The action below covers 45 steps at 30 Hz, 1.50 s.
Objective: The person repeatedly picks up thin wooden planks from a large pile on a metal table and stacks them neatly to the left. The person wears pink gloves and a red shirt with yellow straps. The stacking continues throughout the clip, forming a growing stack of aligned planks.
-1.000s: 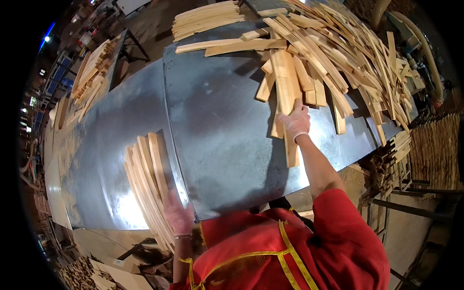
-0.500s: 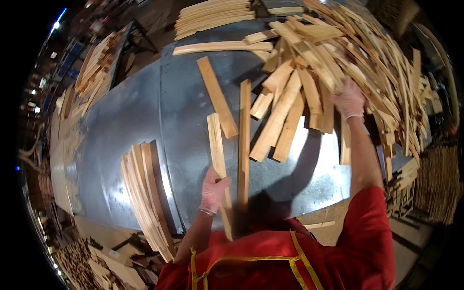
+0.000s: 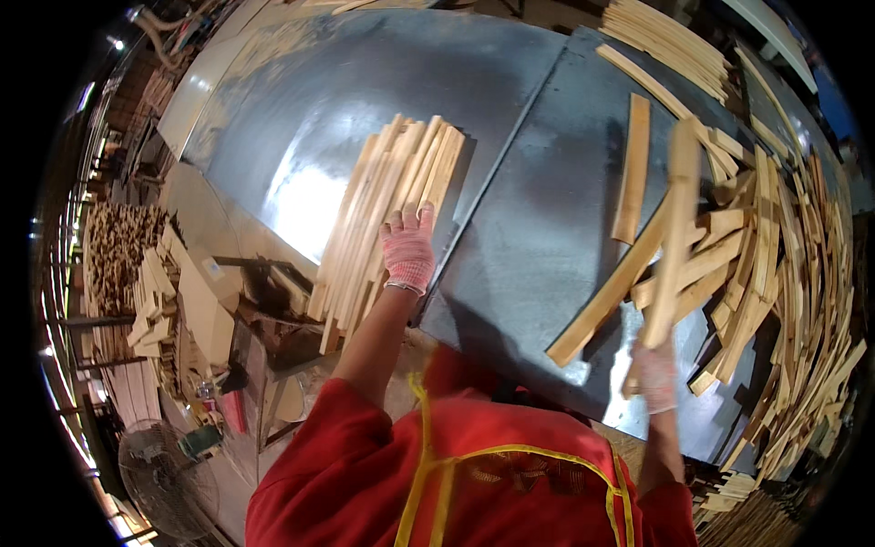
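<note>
A woodworking shop: a big grey sheet-metal table [image 3: 538, 228], heaps of pale wooden slats [image 3: 784, 246] right, stacked offcuts [image 3: 150, 301] left.

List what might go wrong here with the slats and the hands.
1. The neat stack of slats under the left hand juts past the metal table's near edge; a push may tip some off.
2. The right hand holds a long slat by its near end only; it may swing or slip.
3. The loose pile looks tangled and could slide.

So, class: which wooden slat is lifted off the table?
The slat gripped by the right hand, standing blurred above the pile; the others lie flat.
</note>
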Each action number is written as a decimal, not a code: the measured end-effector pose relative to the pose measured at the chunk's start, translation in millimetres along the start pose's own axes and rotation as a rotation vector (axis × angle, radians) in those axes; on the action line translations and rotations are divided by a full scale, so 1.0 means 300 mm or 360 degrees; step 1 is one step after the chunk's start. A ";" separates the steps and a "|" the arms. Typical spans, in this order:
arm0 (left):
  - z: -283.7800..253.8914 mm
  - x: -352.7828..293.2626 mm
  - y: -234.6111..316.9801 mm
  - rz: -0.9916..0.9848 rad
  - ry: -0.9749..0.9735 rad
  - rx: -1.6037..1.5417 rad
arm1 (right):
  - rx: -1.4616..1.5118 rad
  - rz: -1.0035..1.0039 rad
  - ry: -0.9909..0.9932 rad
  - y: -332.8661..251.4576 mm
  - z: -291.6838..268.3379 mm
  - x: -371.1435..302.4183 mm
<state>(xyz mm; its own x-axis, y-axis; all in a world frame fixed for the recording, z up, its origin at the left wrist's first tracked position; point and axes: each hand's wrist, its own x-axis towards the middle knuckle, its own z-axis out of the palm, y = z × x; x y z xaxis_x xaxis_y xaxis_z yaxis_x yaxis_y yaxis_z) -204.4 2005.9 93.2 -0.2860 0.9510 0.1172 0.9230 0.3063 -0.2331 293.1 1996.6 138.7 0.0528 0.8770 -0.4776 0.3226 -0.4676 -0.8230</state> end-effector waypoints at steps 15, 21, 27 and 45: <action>0.025 0.023 -0.720 -0.1062 -0.0962 -0.2042 | -0.0983 -0.0018 -0.1025 -0.469 1.332 -0.022; 0.062 0.027 -0.780 -0.0965 -0.0749 -0.2712 | -0.0666 -0.0169 -0.1058 -0.464 1.456 -0.047; 0.200 0.042 -0.820 -0.0667 -0.0652 -0.1163 | -0.0657 -0.0284 -0.1342 -0.406 1.527 -0.004; -0.354 -0.116 0.982 0.0728 -0.1080 -0.0978 | -0.1486 0.0561 0.0874 -0.249 -0.876 0.824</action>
<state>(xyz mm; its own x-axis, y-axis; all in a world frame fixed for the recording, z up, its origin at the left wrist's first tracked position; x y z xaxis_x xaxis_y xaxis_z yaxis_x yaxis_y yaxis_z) 104.9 2058.7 122.9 0.2173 0.8531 -0.4744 0.8983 0.0153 0.4391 530.3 2277.6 163.0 0.6125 0.7503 -0.2487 0.7732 -0.6341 -0.0089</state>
